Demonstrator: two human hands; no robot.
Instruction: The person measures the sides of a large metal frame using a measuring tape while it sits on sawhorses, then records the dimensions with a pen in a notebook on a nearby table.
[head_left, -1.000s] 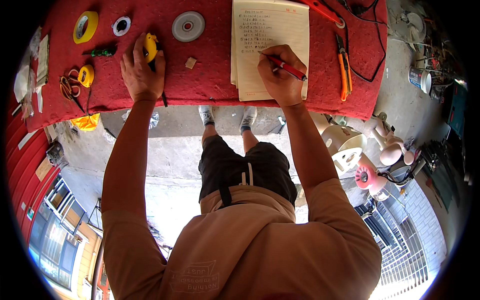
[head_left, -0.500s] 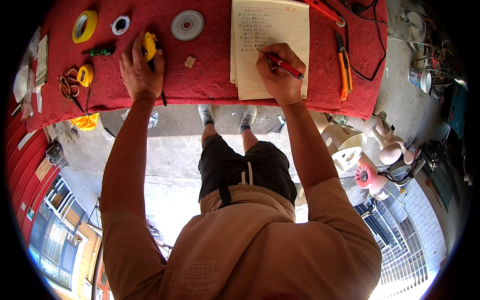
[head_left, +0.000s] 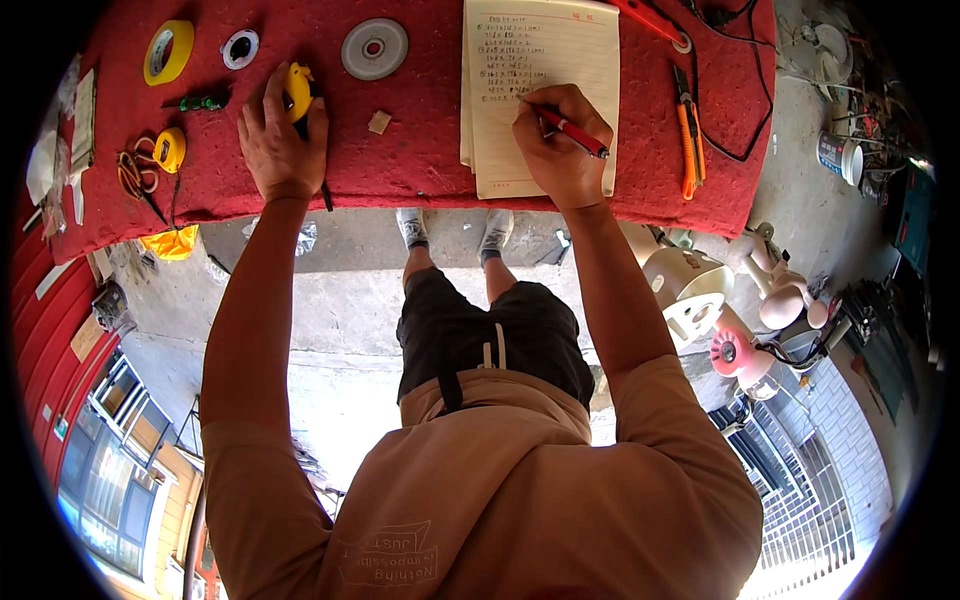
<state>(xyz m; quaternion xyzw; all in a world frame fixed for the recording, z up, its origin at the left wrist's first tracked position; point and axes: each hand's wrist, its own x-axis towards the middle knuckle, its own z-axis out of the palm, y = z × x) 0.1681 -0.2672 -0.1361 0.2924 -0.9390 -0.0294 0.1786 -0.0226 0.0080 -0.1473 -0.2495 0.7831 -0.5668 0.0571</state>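
My right hand (head_left: 562,145) grips a red pen (head_left: 580,138), its writing end down on a lined notepad (head_left: 512,155). Several handwritten lines fill the upper page, and the pen is at the lowest one. On the red-covered table, my left hand (head_left: 278,145) is curled around a yellow and black tape measure (head_left: 299,90), thumb on one side and fingers on the other. The palm hides part of its case. Just right of that hand lies a small tan scrap (head_left: 380,122).
Around the left hand lie a yellow tape roll (head_left: 169,53), a white ring (head_left: 240,50), a green screwdriver (head_left: 204,103), a second tape measure (head_left: 170,150) and scissors (head_left: 138,175). A grey disc (head_left: 375,50) sits farther back. Right of the notepad are an orange utility knife (head_left: 690,150) and a black cable (head_left: 748,150).
My right hand and the pen have shifted very slightly to the right along the written line. The left hand stays in place on the tape measure.
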